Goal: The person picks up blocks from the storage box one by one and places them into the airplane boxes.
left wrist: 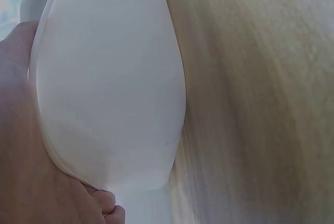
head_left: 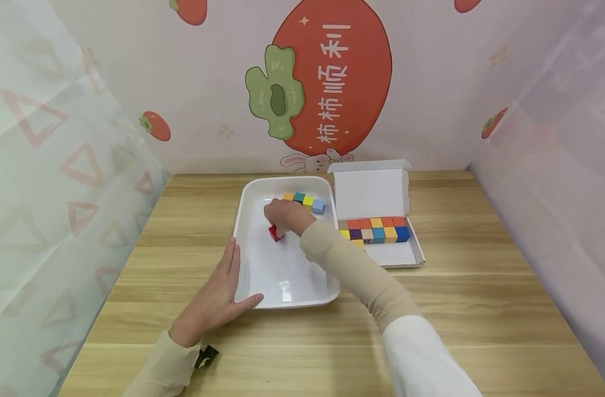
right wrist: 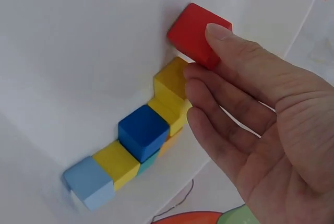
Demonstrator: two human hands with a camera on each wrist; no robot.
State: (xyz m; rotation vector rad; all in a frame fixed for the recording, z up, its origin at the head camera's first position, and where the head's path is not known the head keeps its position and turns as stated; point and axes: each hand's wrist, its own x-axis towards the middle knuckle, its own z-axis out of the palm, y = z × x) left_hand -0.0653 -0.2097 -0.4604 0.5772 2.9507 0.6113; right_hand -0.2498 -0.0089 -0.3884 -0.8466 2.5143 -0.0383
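Note:
Over the white tray (head_left: pixel 286 304), my right hand (head_left: pixel 285 215) pinches a red cube (right wrist: pixel 190 31) between thumb and fingers. Beside those fingers, in the right wrist view, a line of cubes runs along the tray floor: yellow ones, a dark blue cube (right wrist: pixel 142 131) and a light blue cube (right wrist: pixel 88 179) at the end. Teal and orange cubes show partly behind them. My left hand (head_left: pixel 215 295) rests on the tray's near left corner, fingers straight along the left side and thumb by the front rim. The tray's outer wall (left wrist: pixel 109 88) fills much of the left wrist view.
To the tray's right, an open white cardboard box (head_left: pixel 394 255) holds rows of coloured cubes, its lid (head_left: pixel 371 193) raised at the back. My right forearm crosses the tray's right rim. A patterned wall (head_left: pixel 208 82) stands behind the wooden table (head_left: pixel 461 309).

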